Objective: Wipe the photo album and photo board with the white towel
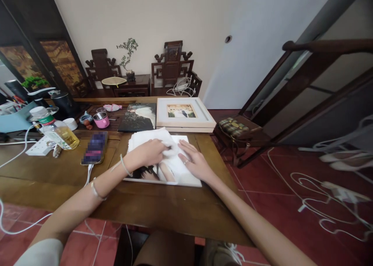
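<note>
A white cloth lies over the upper part of a photo panel on the table. The panel's lower part shows a printed picture with dark and pale areas, and its right side is white. My left hand, with bracelets on its arm, presses on the cloth with its fingers curled into it. Fingers stretched out, my right hand rests flat on the panel's right side, at the cloth's edge. What lies under both palms is hidden.
Behind the panel are a framed photo and a dark photo board. To the left stand a phone on a cable, a pink cup, a bottle and a power strip. A chair holds a bag.
</note>
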{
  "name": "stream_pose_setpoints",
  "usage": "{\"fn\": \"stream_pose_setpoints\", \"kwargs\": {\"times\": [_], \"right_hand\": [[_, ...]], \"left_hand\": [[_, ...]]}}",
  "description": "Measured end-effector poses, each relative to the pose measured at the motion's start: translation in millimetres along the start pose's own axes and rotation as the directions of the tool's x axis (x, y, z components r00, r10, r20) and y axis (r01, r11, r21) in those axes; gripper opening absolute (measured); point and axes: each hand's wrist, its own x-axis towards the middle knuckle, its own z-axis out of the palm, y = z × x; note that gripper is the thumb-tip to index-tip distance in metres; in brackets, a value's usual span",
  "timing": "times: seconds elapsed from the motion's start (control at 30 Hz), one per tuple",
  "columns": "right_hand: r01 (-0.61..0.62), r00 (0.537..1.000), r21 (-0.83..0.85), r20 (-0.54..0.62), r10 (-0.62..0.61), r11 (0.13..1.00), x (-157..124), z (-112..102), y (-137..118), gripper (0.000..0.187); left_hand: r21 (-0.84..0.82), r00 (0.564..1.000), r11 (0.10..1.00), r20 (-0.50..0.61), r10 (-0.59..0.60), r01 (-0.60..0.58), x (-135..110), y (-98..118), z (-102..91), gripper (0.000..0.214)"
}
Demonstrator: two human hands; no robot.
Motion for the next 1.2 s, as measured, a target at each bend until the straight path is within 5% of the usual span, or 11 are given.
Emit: {"fn": "stream_pose_setpoints", "kwargs": {"times": [0.3,0.43,0.57,0.73,0.87,0.97,1.07,1.2], "right_hand": [[0.042,0.999,-0.047,-0.006,-0.042,0.998,-0.5,-2.6,-1.0,0.036],[0.045,0.999,-0.051,0.006,-0.044,0.998,-1.3,-3.8,-1.5,0.035],[0.046,0.999,-0.026,0.022,-0.045,0.999,-1.5,-4.2,-3.4,0.038],[0.004,1.0,-0.015,-0.003,-0.004,1.0,-2.8,-1.6,-0.2,0.047],[-0.03,1.0,-0.01,0.001,0.03,0.999,-3.0,-0.5,1.2,0.048],[-0.041,0.999,-0.003,0.0,0.041,0.999,-2.5,-0.6,0.0,0.046],[-0.039,0.999,-0.011,-0.009,0.038,0.999,-2.1,0.0,0.5,0.046],[-0.016,1.0,-0.023,-0.021,0.016,1.0,-2.3,1.4,3.8,0.045]], "left_hand": [[-0.159,0.972,0.96,-0.075,0.223,-0.233,74.4,11.8,-28.7,0.025],[-0.151,0.975,0.964,-0.018,0.22,-0.22,84.6,17.2,-31.1,0.021],[-0.089,0.994,0.991,0.022,0.105,-0.103,64.7,2.8,-21.9,0.026],[-0.002,0.999,1.0,0.03,0.022,-0.022,6.6,-9.6,-1.2,0.035],[0.169,0.995,0.981,0.037,0.089,-0.094,-45.8,27.5,11.2,0.042],[0.186,0.978,0.961,0.08,0.192,-0.204,-69.6,59.5,11.5,0.028],[0.171,0.978,0.965,0.09,0.188,-0.201,-64.5,62.5,9.0,0.026],[0.145,0.993,0.983,0.064,0.103,-0.111,-23.7,25.3,12.5,0.033]]}}
